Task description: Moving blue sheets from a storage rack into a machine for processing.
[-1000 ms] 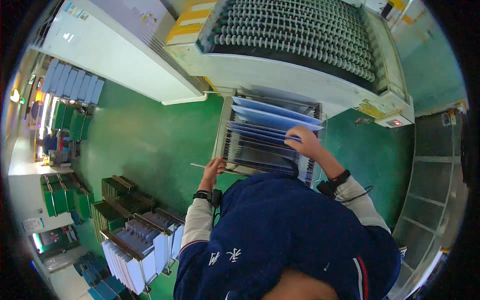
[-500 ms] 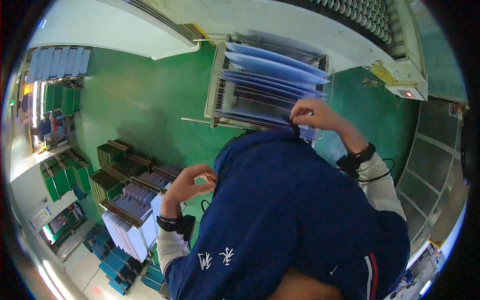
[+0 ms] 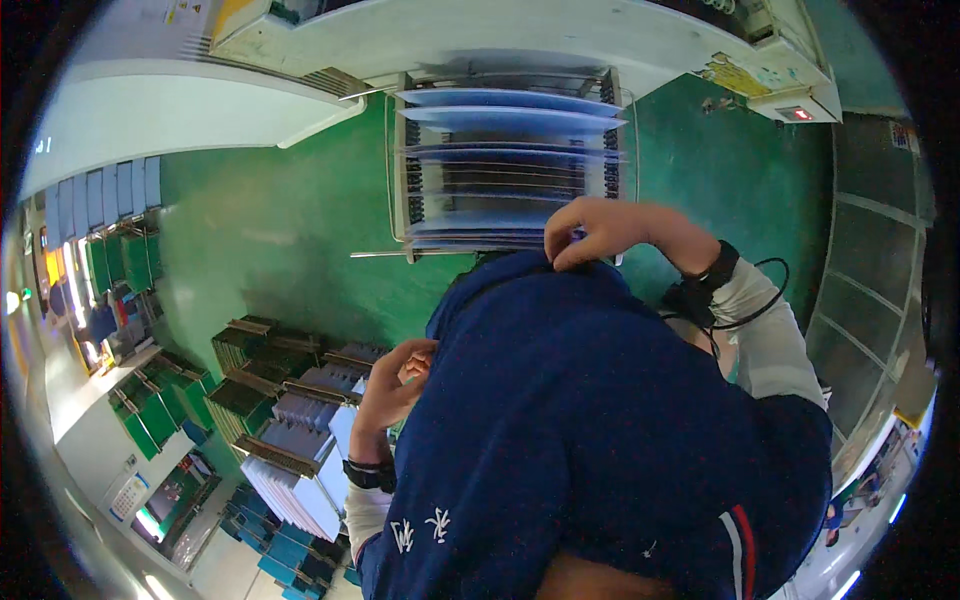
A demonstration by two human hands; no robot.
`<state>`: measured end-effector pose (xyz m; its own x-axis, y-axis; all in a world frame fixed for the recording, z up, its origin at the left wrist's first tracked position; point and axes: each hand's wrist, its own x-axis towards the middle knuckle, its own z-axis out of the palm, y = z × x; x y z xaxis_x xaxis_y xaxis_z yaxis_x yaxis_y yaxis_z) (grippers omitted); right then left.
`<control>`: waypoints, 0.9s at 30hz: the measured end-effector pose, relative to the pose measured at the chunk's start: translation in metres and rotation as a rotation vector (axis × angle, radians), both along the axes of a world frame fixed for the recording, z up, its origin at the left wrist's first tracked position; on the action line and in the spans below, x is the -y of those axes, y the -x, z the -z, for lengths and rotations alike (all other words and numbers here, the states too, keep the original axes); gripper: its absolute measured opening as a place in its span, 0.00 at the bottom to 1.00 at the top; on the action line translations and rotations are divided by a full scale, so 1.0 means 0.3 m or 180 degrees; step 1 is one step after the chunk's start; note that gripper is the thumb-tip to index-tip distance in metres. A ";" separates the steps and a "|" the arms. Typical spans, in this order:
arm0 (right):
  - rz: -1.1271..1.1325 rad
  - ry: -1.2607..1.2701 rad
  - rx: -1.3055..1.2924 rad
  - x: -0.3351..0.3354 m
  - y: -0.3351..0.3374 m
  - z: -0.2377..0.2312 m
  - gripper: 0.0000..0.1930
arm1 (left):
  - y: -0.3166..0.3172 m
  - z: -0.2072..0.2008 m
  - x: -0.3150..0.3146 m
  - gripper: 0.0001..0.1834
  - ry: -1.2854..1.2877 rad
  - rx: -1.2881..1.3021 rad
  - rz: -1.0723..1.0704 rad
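Note:
A white slotted rack [image 3: 402, 190] stands ahead of me on the green floor, filled with several thin blue panels [image 3: 510, 120] lying flat in its slots. My right hand [image 3: 600, 230] is at the rack's near edge, fingertips pinched on the lowest blue panel [image 3: 470, 225]. My left hand [image 3: 395, 385] is lower left with its fingers curled, just above a pale blue panel [image 3: 345, 425] in the floor racks. Whether it grips anything is hidden. My navy top [image 3: 600, 430] covers the lower middle of the view.
Several floor racks [image 3: 280, 400] with green and pale blue panels stand at the lower left. A large white machine [image 3: 480, 40] runs across the top, with a small control box [image 3: 790, 105] at its right. Metal shelving [image 3: 860, 300] lines the right side.
My left hand has left the slotted rack and dropped to the lower left beside the floor racks. My right hand stays at the rack's near edge. The view has tilted closer to the rack.

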<state>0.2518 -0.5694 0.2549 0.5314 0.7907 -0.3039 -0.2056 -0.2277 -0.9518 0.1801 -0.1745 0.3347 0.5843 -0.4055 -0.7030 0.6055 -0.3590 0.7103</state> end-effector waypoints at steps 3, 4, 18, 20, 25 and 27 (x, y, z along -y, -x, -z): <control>-0.0081 0.0303 -0.0205 -0.002 0.018 -0.022 0.11 | 0.006 0.004 0.004 0.18 -0.0047 0.0185 0.0072; -0.0045 0.0242 -0.0278 0.000 0.027 -0.021 0.11 | 0.009 0.002 0.012 0.18 -0.0071 0.0258 0.0086; 0.0716 0.0342 -0.0806 0.097 0.249 -0.078 0.11 | -0.050 0.047 0.071 0.17 0.0102 0.0436 0.0212; 0.0811 0.0474 -0.0728 0.116 0.290 -0.080 0.11 | -0.065 0.052 0.085 0.17 0.0252 0.0323 0.0155; 0.1130 0.0314 -0.0845 0.148 0.380 -0.087 0.12 | -0.129 0.090 0.097 0.19 0.0480 0.0225 0.0425; 0.1232 0.0373 -0.0841 0.151 0.396 -0.115 0.12 | -0.155 0.089 0.118 0.19 0.0652 0.0106 0.0459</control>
<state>0.1330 -0.6147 0.2895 0.6726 0.5024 -0.5434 -0.5277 -0.1893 -0.8281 0.2266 -0.2099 0.3081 0.5315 -0.6183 -0.5790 0.5336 -0.2865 0.7957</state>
